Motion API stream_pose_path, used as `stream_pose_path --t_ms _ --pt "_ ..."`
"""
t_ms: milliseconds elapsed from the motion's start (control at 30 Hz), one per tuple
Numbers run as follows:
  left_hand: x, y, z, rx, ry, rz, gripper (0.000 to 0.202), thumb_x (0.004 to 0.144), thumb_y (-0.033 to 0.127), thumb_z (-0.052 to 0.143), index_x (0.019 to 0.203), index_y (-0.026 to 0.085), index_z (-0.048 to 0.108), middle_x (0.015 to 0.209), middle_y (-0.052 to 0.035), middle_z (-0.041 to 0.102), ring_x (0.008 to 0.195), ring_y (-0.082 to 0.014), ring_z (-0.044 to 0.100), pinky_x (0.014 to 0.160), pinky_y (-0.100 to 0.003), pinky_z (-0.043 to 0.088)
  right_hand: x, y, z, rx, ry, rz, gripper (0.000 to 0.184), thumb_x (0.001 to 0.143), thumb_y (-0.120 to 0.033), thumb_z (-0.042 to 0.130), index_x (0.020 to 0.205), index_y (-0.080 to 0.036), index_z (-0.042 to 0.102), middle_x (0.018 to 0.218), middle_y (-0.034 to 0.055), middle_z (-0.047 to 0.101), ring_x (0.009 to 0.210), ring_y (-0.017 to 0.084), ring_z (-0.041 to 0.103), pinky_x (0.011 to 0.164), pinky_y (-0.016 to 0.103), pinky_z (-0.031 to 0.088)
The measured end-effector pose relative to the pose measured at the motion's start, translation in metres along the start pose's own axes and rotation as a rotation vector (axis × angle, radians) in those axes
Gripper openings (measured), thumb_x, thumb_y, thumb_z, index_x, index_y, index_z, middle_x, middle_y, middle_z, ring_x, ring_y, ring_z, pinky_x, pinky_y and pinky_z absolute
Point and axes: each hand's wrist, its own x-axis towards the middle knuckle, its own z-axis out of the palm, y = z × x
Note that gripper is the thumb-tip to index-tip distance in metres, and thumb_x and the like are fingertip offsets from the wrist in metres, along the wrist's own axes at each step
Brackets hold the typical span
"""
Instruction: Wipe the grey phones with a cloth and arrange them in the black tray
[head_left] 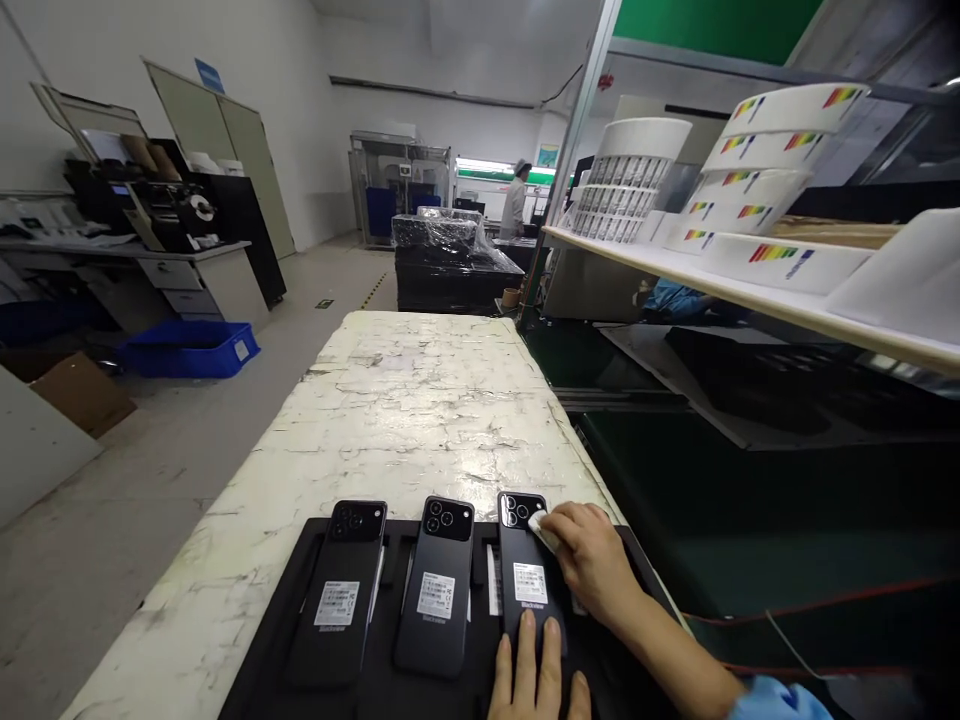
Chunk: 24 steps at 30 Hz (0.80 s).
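Note:
Three dark smartphones lie face down in a row on a black foam tray (255, 655), each with a white label on its back. My right hand (596, 565) pinches a small white cloth (538, 522) against the camera area of the right-hand phone (517, 545). On the lower part of that same phone, the fingers of my left hand (529, 680) rest stretched out and flat. The middle phone (433, 635) and the left phone (330, 655) lie untouched. My left palm is cut off by the bottom edge.
The tray sits on a worn, cream-coloured table (427, 400). To the right runs a dark green conveyor surface (720, 520), under a shelf (720, 280) with stacked white label rolls (757, 190). A blue bin (191, 350) stands on the floor at left. A person (514, 200) stands far back.

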Motion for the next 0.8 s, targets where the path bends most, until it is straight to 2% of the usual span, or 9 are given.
stream_pose_path --t_ms 167,333,433,533,600,700,800 --pt "0.007 0.001 -0.004 -0.009 0.020 0.021 0.027 0.078 0.034 0.075 0.104 0.027 0.070 0.117 -0.0073 0.070 0.111 -0.0331 0.065 0.089 -0.049 0.057 0.026 -0.001 -0.001 -0.079 0.010 0.087 0.020 0.093 -0.014 0.051 0.089 -0.020 0.070 0.086 0.0052 0.066 0.079 0.020 0.058 0.079 0.034 0.036" --pt "-0.001 0.000 0.000 0.041 -0.014 -0.007 0.033 0.079 0.042 0.073 0.108 0.026 0.070 0.116 -0.0078 0.070 0.114 -0.0330 0.063 0.091 -0.048 0.056 0.006 -0.015 0.001 -0.132 0.019 0.034 0.023 0.094 -0.013 0.048 0.089 -0.020 0.070 0.082 0.0052 0.066 0.076 0.019 0.057 0.077 0.033 0.035" --pt "-0.008 -0.001 0.003 0.074 -0.065 -0.073 0.041 0.082 0.049 0.066 0.113 0.022 0.069 0.119 -0.0099 0.069 0.117 -0.0318 0.060 0.093 -0.044 0.055 0.002 -0.030 0.006 -0.182 0.008 0.105 0.020 0.094 -0.015 0.051 0.086 -0.020 0.070 0.081 0.0050 0.067 0.075 0.020 0.059 0.076 0.033 0.036" --pt "-0.009 -0.006 0.002 -0.020 -0.089 -0.105 0.042 0.086 0.050 0.061 0.117 0.022 0.068 0.121 -0.0071 0.068 0.117 -0.0280 0.060 0.095 -0.041 0.053 0.018 -0.045 0.014 -0.219 -0.029 0.192 0.017 0.092 -0.017 0.055 0.085 -0.021 0.071 0.081 0.0061 0.069 0.076 0.021 0.061 0.076 0.034 0.036" --pt "-0.007 -0.009 0.000 -0.100 -0.091 -0.079 0.039 0.088 0.047 0.059 0.119 0.024 0.066 0.121 -0.0025 0.069 0.118 -0.0240 0.059 0.103 -0.038 0.048 0.033 -0.052 0.018 -0.221 -0.047 0.213 0.018 0.092 -0.017 0.055 0.085 -0.020 0.071 0.082 0.0078 0.069 0.077 0.022 0.061 0.075 0.035 0.036" --pt "-0.003 -0.012 -0.003 -0.136 -0.066 -0.053 0.037 0.091 0.044 0.056 0.121 0.025 0.065 0.119 0.0009 0.070 0.124 -0.0184 0.054 0.113 -0.031 0.038 0.050 -0.058 0.017 -0.183 -0.077 0.163 0.020 0.094 -0.018 0.054 0.084 -0.020 0.072 0.084 0.0080 0.069 0.079 0.021 0.061 0.075 0.034 0.036" --pt "-0.001 -0.013 -0.006 -0.059 -0.086 -0.002 0.037 0.087 0.045 0.064 0.119 0.026 0.066 0.122 -0.0030 0.068 0.129 -0.0236 0.051 0.110 -0.037 0.042 0.052 -0.055 0.005 -0.114 -0.165 0.019 0.018 0.091 -0.018 0.059 0.081 -0.025 0.072 0.083 0.0017 0.068 0.081 0.017 0.061 0.077 0.031 0.036"
